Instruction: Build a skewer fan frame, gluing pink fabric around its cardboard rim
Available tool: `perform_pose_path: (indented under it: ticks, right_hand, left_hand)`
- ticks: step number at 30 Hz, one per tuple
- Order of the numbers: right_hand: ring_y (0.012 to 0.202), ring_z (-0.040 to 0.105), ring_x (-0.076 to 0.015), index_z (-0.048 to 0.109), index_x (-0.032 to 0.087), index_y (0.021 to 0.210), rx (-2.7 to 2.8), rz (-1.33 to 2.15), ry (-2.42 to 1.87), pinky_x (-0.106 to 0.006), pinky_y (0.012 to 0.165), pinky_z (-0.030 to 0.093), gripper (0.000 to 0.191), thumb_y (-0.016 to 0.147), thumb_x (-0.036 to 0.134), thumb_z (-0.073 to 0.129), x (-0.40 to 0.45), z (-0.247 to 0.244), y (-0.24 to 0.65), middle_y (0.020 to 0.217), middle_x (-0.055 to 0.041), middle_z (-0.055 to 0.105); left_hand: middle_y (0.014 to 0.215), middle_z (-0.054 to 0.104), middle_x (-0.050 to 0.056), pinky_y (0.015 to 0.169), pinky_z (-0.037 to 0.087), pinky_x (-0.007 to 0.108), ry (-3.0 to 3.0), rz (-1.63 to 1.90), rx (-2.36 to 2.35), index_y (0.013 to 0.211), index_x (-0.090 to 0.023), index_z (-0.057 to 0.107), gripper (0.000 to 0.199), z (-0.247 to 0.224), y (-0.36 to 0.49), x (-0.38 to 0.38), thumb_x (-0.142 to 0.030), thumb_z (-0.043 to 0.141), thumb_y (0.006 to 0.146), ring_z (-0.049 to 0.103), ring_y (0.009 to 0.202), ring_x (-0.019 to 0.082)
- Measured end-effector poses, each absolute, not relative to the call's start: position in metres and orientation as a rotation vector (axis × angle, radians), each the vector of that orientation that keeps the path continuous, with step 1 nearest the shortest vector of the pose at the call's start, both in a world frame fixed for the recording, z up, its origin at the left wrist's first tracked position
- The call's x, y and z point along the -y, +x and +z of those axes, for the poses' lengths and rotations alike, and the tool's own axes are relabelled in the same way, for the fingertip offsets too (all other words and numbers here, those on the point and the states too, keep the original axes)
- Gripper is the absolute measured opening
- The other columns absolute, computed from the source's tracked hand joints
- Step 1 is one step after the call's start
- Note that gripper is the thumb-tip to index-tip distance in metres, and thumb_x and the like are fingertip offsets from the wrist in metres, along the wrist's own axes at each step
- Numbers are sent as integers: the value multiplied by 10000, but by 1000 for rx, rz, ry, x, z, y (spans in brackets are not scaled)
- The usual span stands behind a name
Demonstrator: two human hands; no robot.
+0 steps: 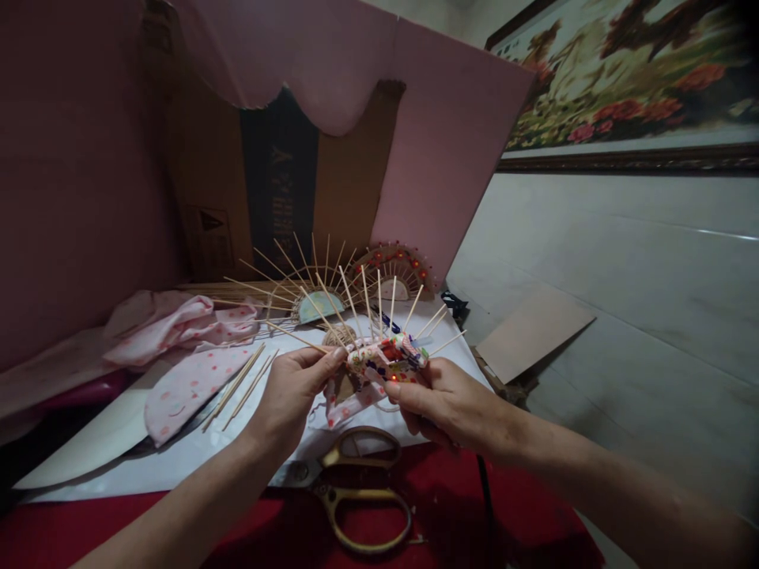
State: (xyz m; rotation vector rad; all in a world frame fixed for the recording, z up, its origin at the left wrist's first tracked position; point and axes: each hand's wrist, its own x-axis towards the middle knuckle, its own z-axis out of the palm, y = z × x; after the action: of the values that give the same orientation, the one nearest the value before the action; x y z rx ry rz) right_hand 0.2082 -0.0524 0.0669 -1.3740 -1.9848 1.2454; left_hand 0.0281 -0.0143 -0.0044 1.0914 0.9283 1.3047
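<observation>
A small bundle wrapped in patterned cloth [388,357] is held between both hands, with several thin wooden sticks [366,299] fanning upward from it. My left hand [300,383] pinches its left end between thumb and index finger. Around its right end my right hand [442,399] is closed, thumb across the front. A strip of pink dotted cloth [354,405] hangs below the bundle. Just behind stands another stick fan with a pale green half-round base [319,307]. A ball of twine [339,336] lies partly hidden behind the sticks.
Gold-handled scissors [368,496] lie at the front edge, over red cloth [237,533]. At left are pink dotted fabric [190,383], loose sticks [234,387] and white card [88,442]. A red-lit half-round piece [394,265] stands behind; cardboard [530,336] leans at right.
</observation>
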Motion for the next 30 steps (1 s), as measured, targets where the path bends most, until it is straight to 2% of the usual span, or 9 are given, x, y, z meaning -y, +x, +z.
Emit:
perform_pose_path:
  ticks: [11,30]
  right_hand:
    - [389,392,-53,511,146,561,1968,1232,-1397,-174,370,298,368,875,331,459,52,64,214,477,26,473]
    - [349,388,-56,491,153,539,1948,1254,-1450,-163,329,289,389,873,347,449,50,63,214,430,33,432]
  left_hand:
    - [490,553,-21,484,328,226,1028,1322,-936,583,-131,681,212,-4,28,13,-323,724,663,427,482,89]
    - [525,579,-4,496,334,236,1035,1318,-943,588,-133,691,212,-4,29,14,-329,726,659,450,502,103]
